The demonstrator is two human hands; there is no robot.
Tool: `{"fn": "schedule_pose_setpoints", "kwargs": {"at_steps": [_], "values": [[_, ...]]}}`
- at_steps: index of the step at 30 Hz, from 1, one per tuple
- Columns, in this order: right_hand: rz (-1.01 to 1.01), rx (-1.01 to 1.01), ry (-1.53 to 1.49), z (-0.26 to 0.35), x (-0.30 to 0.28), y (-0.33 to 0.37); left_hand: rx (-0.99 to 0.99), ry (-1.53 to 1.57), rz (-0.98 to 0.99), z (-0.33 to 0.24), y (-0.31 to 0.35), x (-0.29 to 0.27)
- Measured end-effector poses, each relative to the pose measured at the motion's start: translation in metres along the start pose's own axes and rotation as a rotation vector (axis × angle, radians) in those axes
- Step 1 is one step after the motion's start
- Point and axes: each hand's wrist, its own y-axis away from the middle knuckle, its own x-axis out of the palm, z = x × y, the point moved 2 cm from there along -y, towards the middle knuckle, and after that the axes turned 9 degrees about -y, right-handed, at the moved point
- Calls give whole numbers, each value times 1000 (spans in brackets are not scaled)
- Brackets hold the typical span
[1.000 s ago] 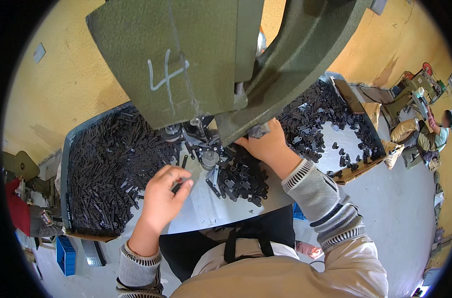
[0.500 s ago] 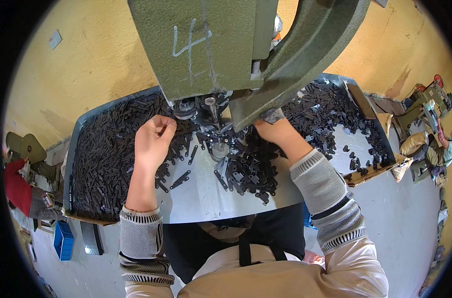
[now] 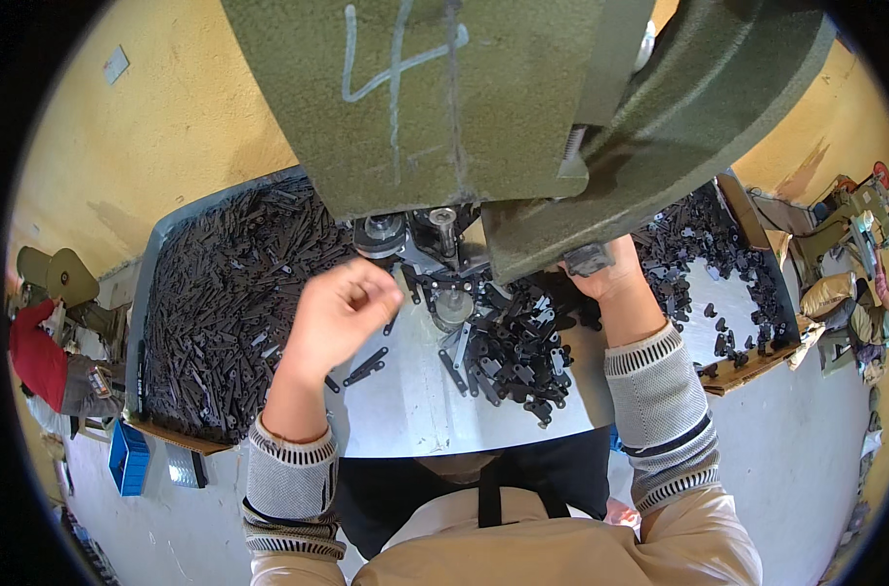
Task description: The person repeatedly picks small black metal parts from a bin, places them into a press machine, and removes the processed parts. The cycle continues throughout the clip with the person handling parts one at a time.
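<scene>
The round metal fixture (image 3: 454,308) is set right of the left hand (image 3: 339,314), pinched narrow — any contents unclear; the right hand (image 3: 610,276) — grip hidden — is farther.

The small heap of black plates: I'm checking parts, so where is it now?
In the head view, the heap lies right of centre on the grey tabletop, just right of the silvery disc and below-left of the right hand.
</scene>
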Motion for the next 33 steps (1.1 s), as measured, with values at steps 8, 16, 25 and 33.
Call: {"fn": "schedule_pose_setpoints", "kwargs": {"at_steps": [8, 16, 25, 33], "values": [[90, -99, 70, -5, -4, 0, 40, -487, 195, -40, 47, 68], [72, -18, 110, 2, -2, 8, 203, -502, -8, -49, 36, 121], [-6, -70, 125, 6, 7, 15, 287, -851, 7, -55, 55, 93], [22, -87, 62, 5, 1, 9, 388, -704, 79, -63, 63, 113]]}}
